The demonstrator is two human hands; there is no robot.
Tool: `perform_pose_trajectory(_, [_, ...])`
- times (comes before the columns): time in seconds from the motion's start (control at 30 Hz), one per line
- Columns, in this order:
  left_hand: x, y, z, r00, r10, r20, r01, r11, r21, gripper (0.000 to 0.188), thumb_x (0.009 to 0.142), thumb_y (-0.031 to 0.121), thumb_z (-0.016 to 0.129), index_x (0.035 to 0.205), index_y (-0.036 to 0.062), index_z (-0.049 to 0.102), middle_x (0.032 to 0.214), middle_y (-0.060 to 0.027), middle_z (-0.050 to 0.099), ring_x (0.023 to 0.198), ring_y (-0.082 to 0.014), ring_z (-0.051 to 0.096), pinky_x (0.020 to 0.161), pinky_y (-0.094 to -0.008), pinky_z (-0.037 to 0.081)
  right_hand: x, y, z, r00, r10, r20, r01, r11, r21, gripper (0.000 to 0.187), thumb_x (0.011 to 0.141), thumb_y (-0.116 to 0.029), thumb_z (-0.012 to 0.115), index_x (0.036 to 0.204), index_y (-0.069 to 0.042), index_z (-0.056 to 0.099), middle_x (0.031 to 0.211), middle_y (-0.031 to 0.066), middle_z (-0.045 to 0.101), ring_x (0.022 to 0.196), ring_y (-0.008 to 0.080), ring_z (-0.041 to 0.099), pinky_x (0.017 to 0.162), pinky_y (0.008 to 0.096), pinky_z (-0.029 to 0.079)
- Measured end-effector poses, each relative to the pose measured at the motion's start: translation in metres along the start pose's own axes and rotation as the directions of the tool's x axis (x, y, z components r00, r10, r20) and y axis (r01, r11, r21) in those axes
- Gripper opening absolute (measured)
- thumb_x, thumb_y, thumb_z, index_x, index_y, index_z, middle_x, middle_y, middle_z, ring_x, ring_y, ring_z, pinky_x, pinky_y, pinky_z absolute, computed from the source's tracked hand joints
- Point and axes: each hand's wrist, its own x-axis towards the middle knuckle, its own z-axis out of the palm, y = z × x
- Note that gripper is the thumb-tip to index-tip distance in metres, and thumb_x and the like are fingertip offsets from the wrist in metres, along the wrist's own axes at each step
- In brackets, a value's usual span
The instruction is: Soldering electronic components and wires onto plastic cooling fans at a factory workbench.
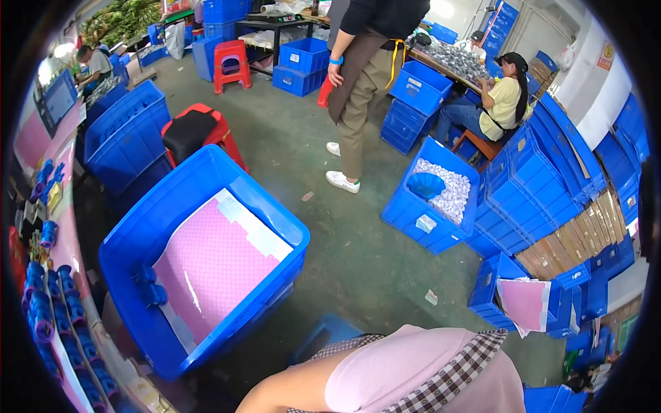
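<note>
Neither of my hands shows in the head view. At the lower edge there is a bare arm (292,389) with a pink sleeve (399,368) and a brown-and-white checked strap (458,375); I cannot tell whose it is, and its hand is out of sight. Just beyond it stands a large blue bin (275,199). A pink patterned sheet (213,268) with pale taped edges lies inside, and a few small blue parts (155,292) rest by its left wall. Rows of blue and purple spool-like parts (41,316) cover the bench at the left rim.
A person (365,76) stands ahead, and another in yellow (506,103) sits at a table of small grey parts (458,58). A blue crate of white pieces (447,189) stands right of centre. Red stools (231,65), stacked blue crates (530,186) and a crate with a pink sheet (523,303) surround the floor.
</note>
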Motion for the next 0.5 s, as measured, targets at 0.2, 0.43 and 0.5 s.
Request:
perform_pose_trajectory(0.2, [0.009,0.003,0.014,1.0,0.015,0.001,-0.015,1.0,0.011,0.03,0.098,0.024,0.049,0.093,-0.0026,0.061,0.088,-0.0195,0.062,0.08,-0.0334,0.058,0.073,-0.0399,0.048,-0.01,0.011,0.026,0.994,0.021,0.107,-0.018,0.999,-0.029,0.019,0.086,-0.031,0.058,0.1,-0.02,0.065,0.089,0.0011,0.069,0.07,0.0218,0.066,0.055,0.0374,0.051])
perform_pose_trajectory(0.43, [0.011,0.002,0.021,0.999,0.036,0.0,-0.036,0.999,0.02,0.03,0.098,0.024,0.049,0.095,-0.0029,0.061,0.089,-0.0195,0.062,0.081,-0.0335,0.059,0.074,-0.0398,0.049,-0.018,0.024,0.041,0.996,-0.065,0.065,0.077,0.976,-0.203,0.029,0.088,-0.033,0.055,0.112,-0.019,0.062,0.082,-0.0008,0.065,0.062,0.0217,0.064,0.048,0.039,0.048])
perform_pose_trajectory(0.5, [0.009,0.001,0.019,0.999,0.038,-0.007,-0.038,0.999,0.028,0.03,0.098,0.024,0.049,0.095,-0.0029,0.061,0.09,-0.0195,0.062,0.081,-0.0335,0.059,0.074,-0.0397,0.049,-0.019,0.026,0.039,0.993,-0.116,0.018,0.117,0.956,-0.27,0.029,0.088,-0.032,0.054,0.112,-0.018,0.061,0.079,-0.0008,0.064,0.061,0.0214,0.063,0.047,0.0382,0.047])
